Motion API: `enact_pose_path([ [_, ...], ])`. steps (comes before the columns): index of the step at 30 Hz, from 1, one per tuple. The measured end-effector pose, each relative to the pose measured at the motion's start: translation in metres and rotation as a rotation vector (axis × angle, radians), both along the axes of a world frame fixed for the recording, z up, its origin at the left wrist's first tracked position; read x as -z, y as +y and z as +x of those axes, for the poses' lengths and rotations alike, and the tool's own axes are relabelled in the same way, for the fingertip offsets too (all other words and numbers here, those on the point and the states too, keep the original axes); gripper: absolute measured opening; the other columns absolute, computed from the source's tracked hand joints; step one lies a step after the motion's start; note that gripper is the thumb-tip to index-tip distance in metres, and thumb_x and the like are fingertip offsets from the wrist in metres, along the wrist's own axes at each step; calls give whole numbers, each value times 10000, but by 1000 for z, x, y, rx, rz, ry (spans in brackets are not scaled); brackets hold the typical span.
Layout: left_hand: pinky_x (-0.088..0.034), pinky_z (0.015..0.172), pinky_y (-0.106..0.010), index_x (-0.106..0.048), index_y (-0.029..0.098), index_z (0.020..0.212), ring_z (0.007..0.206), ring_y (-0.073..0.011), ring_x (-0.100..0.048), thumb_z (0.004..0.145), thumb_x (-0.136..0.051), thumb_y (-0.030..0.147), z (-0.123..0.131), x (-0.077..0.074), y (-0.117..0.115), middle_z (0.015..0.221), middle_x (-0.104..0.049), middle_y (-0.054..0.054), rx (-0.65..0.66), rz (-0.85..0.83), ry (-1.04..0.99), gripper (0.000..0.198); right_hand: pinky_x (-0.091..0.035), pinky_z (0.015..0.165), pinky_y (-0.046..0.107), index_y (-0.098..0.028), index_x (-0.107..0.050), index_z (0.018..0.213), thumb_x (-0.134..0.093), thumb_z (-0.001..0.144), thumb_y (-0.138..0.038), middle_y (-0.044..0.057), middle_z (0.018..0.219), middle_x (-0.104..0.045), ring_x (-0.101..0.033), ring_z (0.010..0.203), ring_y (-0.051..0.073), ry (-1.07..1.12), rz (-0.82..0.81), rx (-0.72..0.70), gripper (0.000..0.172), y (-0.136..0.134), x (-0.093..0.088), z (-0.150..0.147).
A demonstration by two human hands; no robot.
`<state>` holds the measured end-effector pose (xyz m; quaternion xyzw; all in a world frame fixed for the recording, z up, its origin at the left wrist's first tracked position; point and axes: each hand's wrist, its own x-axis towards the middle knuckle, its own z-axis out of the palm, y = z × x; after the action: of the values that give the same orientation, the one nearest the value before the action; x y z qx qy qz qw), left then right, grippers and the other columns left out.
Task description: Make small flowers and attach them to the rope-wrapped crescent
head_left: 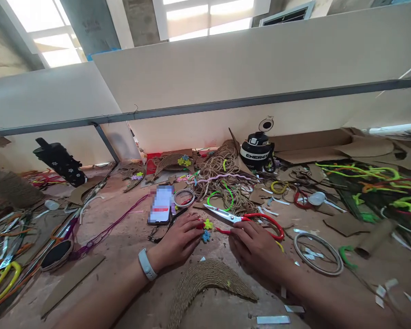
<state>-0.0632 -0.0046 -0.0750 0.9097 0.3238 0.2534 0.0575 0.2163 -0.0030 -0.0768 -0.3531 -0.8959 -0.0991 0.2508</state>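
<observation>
1. We noted the left hand (178, 240) flat on the tabletop (123, 256). Its grip was narrow, fingertips against the small flowers (207, 230). We could not tell whether it pinched them.
2. The right hand (255, 246) had its grip closed on the red wire (222, 230) that carried the flowers. The wire lay low between both hands, probably to steady so small a piece.
3. The scissors (239, 218) lay open just beyond the right hand, presumably kept within reach.
4. The woven crescent (208, 278) sat nearest us, untouched.
5. Writing: the bottle (256, 153) read "ENERG", the rest hidden. The phone (160, 204) screen was unreadable.
</observation>
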Motion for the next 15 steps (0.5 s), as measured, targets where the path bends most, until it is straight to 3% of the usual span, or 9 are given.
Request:
enact_pose_path([
  [4,-372,1122,-447,-620,205,1127,1338,-214,-422,941,-492,261,0,-3,-2,1322,-579,-82,-1,-28,-13,233,-485,779,348,-176,-635,968,-455,931,-207,109,993,-673,-594,885,218,51,-81,26,186,0,-2,3],
  [7,-372,1122,-444,-602,200,1148,1338,-215,-420,937,-494,262,0,-8,-3,1354,-553,-88,-22,-12,-34,245,-479,802,352,-179,-642,978,-461,930,-221,110,1005,-675,-596,910,222,47,-72,65,192,17,-11,9],
  [12,-371,1122,-433,-573,211,1194,1326,-205,-433,940,-468,238,8,-29,0,1375,-535,-86,-30,9,-43,277,-453,830,417,-182,-664,1018,-474,896,-170,140,1068,-645,-576,960,270,29,-56,173,227,90,-28,28],
  [15,-359,1127,-438,-596,209,1143,1336,-211,-415,931,-474,232,20,-40,9,1379,-531,-79,-37,21,-36,246,-465,787,424,-162,-700,963,-495,849,-109,155,994,-652,-587,914,276,8,-68,205,241,133,-24,41],
])
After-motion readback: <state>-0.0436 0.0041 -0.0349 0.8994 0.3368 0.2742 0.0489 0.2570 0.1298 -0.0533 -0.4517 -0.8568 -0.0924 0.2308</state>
